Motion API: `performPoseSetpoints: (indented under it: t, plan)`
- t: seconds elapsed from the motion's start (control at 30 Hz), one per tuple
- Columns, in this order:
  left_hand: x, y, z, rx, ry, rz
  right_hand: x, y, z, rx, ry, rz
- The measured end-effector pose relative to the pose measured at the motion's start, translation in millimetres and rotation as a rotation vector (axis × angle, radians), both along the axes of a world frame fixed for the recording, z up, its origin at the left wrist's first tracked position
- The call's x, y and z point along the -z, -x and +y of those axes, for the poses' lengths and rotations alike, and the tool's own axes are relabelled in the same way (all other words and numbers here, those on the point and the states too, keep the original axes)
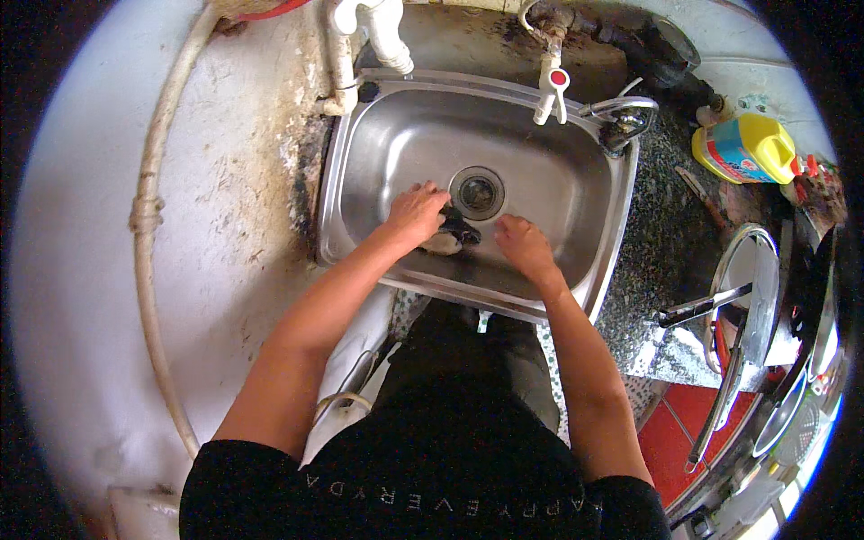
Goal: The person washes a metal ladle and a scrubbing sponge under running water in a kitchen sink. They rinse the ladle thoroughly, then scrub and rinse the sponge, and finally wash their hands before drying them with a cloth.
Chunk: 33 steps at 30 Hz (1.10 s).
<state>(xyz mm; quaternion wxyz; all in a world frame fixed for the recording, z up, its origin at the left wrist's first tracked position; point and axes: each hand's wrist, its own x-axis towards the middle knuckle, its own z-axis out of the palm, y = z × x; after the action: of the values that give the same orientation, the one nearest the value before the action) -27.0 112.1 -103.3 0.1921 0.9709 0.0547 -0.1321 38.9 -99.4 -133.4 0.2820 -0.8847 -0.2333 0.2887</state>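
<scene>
Low in the stainless steel sink basin (536, 169) lies a black and cream item (461, 229), partly covered; its exact kind is hard to tell. My left hand (418, 210) grips it from the left, the bent fingers reaching over its far side. To the right of the item, and apart from it, my right hand (525, 244) hovers with curled fingers, slightly blurred. Whether anything is inside that hand cannot be seen. The round drain strainer (478, 194) sits just beyond both hands.
A white tap with a red mark (557, 79) and a chrome faucet (624, 115) reach over the sink's back right. On the dark speckled counter (648, 270) lie a yellow jug (746, 150) and a pot lid (756, 297). A white drain pipe (388, 37) hangs at back left.
</scene>
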Motion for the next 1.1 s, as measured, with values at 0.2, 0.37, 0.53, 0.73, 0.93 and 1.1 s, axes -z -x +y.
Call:
performPoseSetpoints:
  t: [0.2, 0.37, 0.53, 0.73, 0.93, 1.1]
  plan:
    - [69.2, -9.1, 5.2, 0.02, 0.114, 0.315, 25.6, -3.4, -6.5, -0.085, 0.036, 0.031]
    - [-6.5, -40.5, 2.6, -0.451, 0.972, 0.234, -13.1, -10.0, 16.5, 0.656, -0.227, 0.719]
    - [-42.4, -68.3, -24.6, -0.765, 1.565, 0.194, -10.6, -31.4, 23.6, 0.91, -0.972, 1.288]
    - [-6.1, -51.2, -12.4, -0.887, 0.948, -0.454, 50.9, -24.1, 24.0, 0.329, -0.276, 0.266]
    - [38.0, -13.0, 2.9, -1.112, 0.657, 0.174, 56.6, 5.4, 48.5, -0.131, 0.139, -0.024]
    - [24.2, -33.4, -26.5, -1.507, 1.408, 0.516, -18.2, -18.0, 32.7, 0.31, -0.61, 0.615]
